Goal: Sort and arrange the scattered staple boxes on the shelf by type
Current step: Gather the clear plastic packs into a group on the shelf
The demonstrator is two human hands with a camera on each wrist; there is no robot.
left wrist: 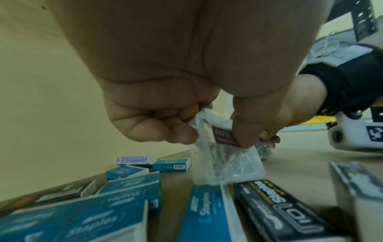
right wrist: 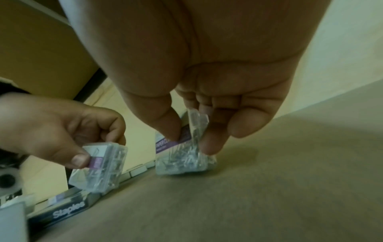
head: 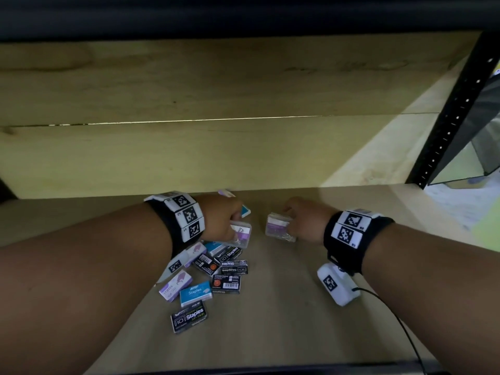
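Note:
My left hand pinches a clear plastic box with a purple label, lifted over the pile. My right hand pinches a second clear box of the same kind, standing on its edge on the shelf board. Below my left hand lie scattered staple boxes: black ones, blue ones and purple-and-white ones. A blue box peeks out behind my left hand.
The wooden back panel rises just behind both hands. A black perforated upright stands at the right. The shelf's dark front edge runs along the bottom. A black cable trails from my right wrist.

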